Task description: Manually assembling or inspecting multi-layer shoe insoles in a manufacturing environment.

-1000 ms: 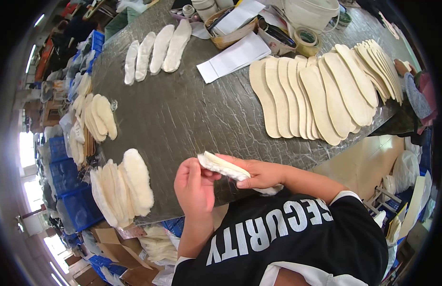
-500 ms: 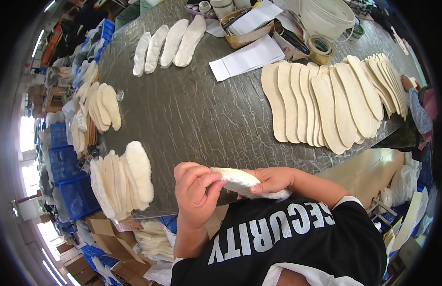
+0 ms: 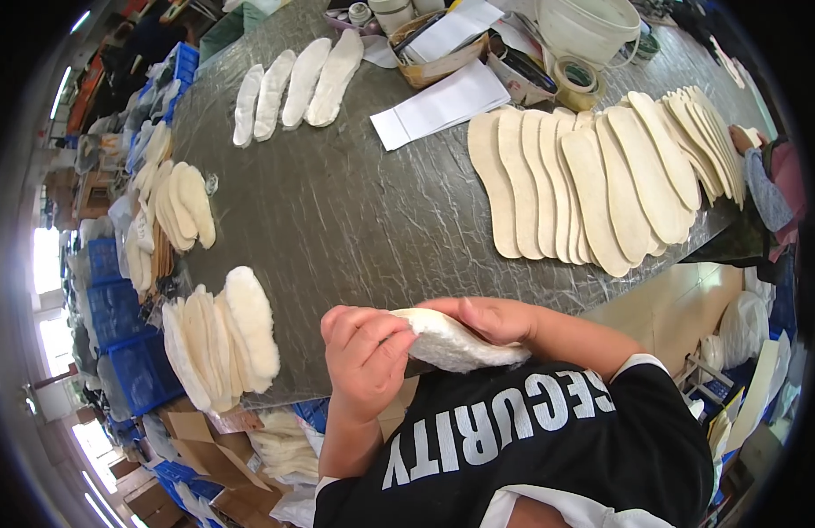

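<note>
A fluffy white insole (image 3: 460,345) is held near my chest, just off the table's near edge, its fleece side facing me. My left hand (image 3: 365,350) pinches its left end between thumb and fingertips. Along the far, upper edge lies my right hand (image 3: 488,319), curved round the insole with the thumb on the near side; some of its fingers are hidden behind. To the left on the table, a row of fleecy insoles (image 3: 252,321) overlaps. A broad row of cream insoles (image 3: 592,194) fans out at the right.
Several white insoles (image 3: 335,77) lie apart at the far left of the dark table (image 3: 337,211). Paper slips (image 3: 442,104), a white bucket (image 3: 592,31) and tape rolls (image 3: 576,77) stand at the back. At the far right, a co-worker's hand (image 3: 740,138) touches the cream insoles.
My right hand has slid from gripping the insole's right part to its upper edge, thumb lifted back from the fleece. My left hand keeps its pinch. The view has shifted slightly.
</note>
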Action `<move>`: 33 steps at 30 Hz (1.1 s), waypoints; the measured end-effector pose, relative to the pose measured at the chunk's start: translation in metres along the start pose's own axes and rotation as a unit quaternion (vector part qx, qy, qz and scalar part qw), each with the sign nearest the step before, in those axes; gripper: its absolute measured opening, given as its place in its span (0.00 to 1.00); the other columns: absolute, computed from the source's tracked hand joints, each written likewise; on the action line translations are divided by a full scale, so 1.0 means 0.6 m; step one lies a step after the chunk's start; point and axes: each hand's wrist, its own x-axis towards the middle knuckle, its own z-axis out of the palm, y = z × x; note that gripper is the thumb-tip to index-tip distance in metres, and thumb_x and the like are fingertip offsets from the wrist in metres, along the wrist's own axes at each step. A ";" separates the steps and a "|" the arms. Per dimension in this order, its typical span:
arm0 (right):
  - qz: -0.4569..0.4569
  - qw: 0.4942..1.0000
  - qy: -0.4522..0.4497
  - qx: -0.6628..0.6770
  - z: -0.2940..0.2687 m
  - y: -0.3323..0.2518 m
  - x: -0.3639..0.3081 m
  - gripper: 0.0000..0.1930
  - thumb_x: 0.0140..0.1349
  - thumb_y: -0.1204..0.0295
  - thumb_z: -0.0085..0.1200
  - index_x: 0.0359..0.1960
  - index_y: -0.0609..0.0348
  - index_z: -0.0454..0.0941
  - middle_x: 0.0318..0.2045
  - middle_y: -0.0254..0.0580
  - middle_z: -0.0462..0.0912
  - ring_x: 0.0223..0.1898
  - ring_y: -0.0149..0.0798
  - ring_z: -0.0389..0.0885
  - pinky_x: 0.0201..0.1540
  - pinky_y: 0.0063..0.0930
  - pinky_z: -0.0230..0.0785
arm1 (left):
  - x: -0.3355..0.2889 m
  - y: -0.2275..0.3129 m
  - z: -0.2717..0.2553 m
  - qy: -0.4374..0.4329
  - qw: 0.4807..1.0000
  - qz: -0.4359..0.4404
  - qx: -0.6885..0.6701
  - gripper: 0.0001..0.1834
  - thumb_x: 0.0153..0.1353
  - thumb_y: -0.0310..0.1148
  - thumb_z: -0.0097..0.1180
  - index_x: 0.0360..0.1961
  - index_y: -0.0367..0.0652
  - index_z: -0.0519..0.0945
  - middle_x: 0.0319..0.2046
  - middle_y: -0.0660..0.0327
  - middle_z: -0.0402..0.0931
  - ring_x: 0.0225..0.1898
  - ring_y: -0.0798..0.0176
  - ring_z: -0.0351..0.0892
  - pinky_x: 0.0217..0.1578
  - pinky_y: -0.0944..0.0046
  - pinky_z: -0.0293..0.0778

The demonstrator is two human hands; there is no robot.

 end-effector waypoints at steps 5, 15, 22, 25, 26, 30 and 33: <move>0.028 0.997 0.067 -0.011 0.029 -0.035 0.030 0.28 0.72 0.53 0.31 0.61 0.64 0.63 0.53 0.44 0.71 0.56 0.33 0.69 0.60 0.29 0.60 | -0.012 0.011 0.012 -0.009 0.999 0.025 0.017 0.11 0.38 0.24 0.65 0.27 0.43 0.80 0.31 0.66 0.78 0.34 0.60 0.76 0.35 0.58 0.65; 0.058 0.991 0.079 0.087 0.040 -0.022 0.019 0.25 0.73 0.53 0.30 0.58 0.56 0.69 0.51 0.42 0.74 0.52 0.35 0.71 0.57 0.29 0.63 | -0.028 0.012 0.020 0.018 0.999 0.031 0.001 0.12 0.40 0.24 0.66 0.30 0.42 0.81 0.32 0.63 0.77 0.33 0.58 0.76 0.37 0.57 0.66; 0.113 0.958 0.023 -0.264 -0.011 -0.009 0.023 0.28 0.67 0.48 0.41 0.58 0.59 0.68 0.50 0.51 0.76 0.53 0.43 0.73 0.56 0.35 0.63 | -0.074 -0.035 0.027 -0.034 0.956 -0.258 -0.132 0.16 0.46 0.24 0.65 0.38 0.37 0.79 0.31 0.57 0.77 0.33 0.58 0.77 0.38 0.63 0.72; 0.319 0.789 0.023 -0.525 -0.020 -0.029 0.040 0.38 0.55 0.42 0.53 0.59 0.57 0.67 0.54 0.53 0.74 0.57 0.53 0.70 0.59 0.43 0.60 | -0.160 -0.125 0.039 0.081 0.819 -0.546 -0.158 0.13 0.53 0.29 0.61 0.40 0.36 0.79 0.36 0.52 0.78 0.37 0.53 0.77 0.40 0.63 0.73; 0.309 0.787 0.000 -0.533 -0.027 -0.010 0.041 0.38 0.55 0.42 0.53 0.59 0.57 0.67 0.54 0.53 0.74 0.57 0.53 0.70 0.59 0.43 0.60 | -0.197 -0.155 0.042 0.044 0.825 -0.556 -0.094 0.14 0.55 0.32 0.61 0.42 0.38 0.79 0.41 0.49 0.78 0.41 0.47 0.77 0.45 0.59 0.73; 0.075 0.558 0.098 -0.821 -0.044 0.090 0.040 0.44 0.47 0.37 0.54 0.63 0.49 0.65 0.65 0.51 0.61 0.67 0.55 0.55 0.65 0.53 0.47 | -0.241 -0.163 0.111 -0.092 0.917 -0.368 0.126 0.30 0.52 0.43 0.63 0.56 0.45 0.72 0.61 0.50 0.63 0.62 0.46 0.60 0.60 0.46 0.55; 0.062 0.566 0.070 -0.819 -0.065 0.129 0.029 0.46 0.44 0.35 0.54 0.64 0.46 0.64 0.68 0.52 0.53 0.70 0.54 0.47 0.68 0.54 0.38 | -0.266 -0.170 0.128 -0.140 0.923 -0.300 0.196 0.33 0.52 0.44 0.62 0.59 0.48 0.69 0.62 0.54 0.60 0.64 0.46 0.55 0.61 0.47 0.54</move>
